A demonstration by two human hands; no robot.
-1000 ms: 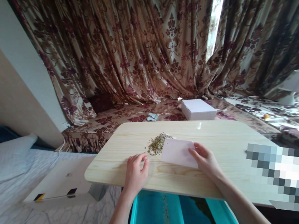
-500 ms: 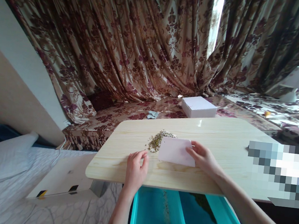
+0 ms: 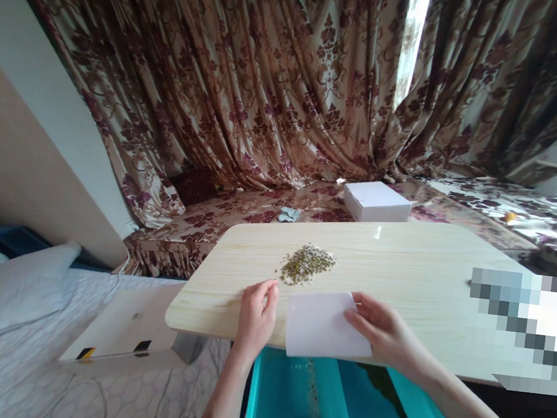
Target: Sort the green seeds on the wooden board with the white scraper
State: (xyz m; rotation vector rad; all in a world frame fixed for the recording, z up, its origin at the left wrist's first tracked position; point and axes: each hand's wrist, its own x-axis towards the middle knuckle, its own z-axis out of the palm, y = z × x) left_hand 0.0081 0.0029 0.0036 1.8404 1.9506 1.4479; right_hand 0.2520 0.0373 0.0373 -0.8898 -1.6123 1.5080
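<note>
My right hand (image 3: 371, 323) grips the right side of a flat white plastic scraper (image 3: 323, 325), thumb on top. The scraper is at the near edge of the wooden tabletop (image 3: 402, 270), its lower edge just over the rim. Beyond it lies a small pile of yellow-green and grey grains (image 3: 307, 264). To the left of the scraper, my left hand (image 3: 257, 314) rests on the table with its fingers curled together; nothing shows in them. Below the table edge sits a turquoise plastic tub (image 3: 329, 403) with two compartments. Some grains lie in its left part, and a darker heap is in the right.
A white box (image 3: 377, 203) and a light blue cloth (image 3: 288, 215) lie on the floral-covered seat behind the table. A pale box (image 3: 119, 325) stands on the bed at left. At the right end of the table is a pixelated patch. Patterned curtains hang behind.
My right hand has drawn the scraper toward me, from beside the pile to the table's near edge, uncovering the pile. My left hand has stayed almost in place. The view has shifted slightly.
</note>
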